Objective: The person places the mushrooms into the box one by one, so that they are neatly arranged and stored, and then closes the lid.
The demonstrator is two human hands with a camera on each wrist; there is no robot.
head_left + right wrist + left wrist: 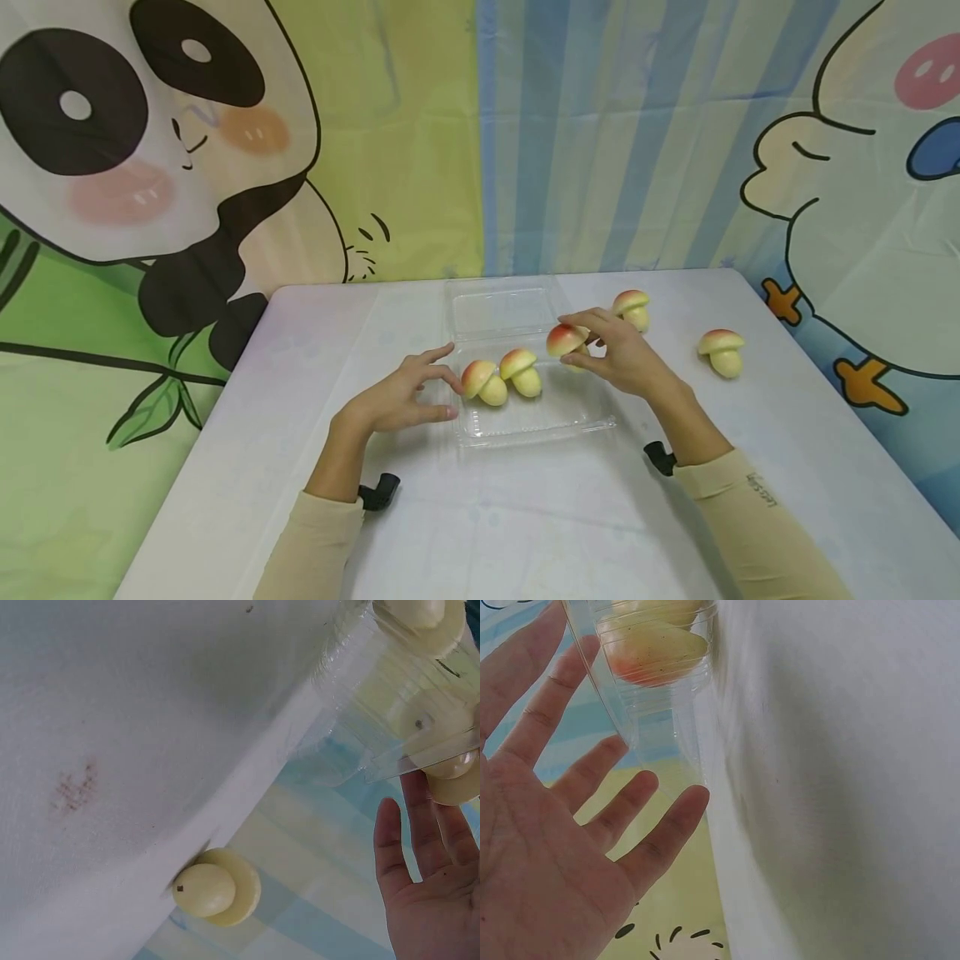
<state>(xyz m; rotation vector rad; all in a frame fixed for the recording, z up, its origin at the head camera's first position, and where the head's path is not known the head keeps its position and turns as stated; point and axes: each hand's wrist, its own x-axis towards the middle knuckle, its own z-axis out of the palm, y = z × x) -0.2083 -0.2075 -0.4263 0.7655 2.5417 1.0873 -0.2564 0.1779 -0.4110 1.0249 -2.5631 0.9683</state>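
Note:
A clear plastic clamshell box [558,419] lies with its lid [502,312] folded back on the white table. Two toy mushrooms, one at the left wall [483,385] and one beside it [521,373], lie tilted in the box. My right hand [628,357] pinches a third toy mushroom [566,339] by its red-yellow cap between thumb and fingers, over the box's right part. At the box's left side my left hand [405,393] has its fingers spread; in the left wrist view the fingertips [613,746] are close against the clear wall, and contact is unclear.
Two more toy mushrooms stand on the table right of the box, one near the back [633,308] and one farther right [722,353]. A printed cloth backdrop [420,167] rises behind the table's back edge.

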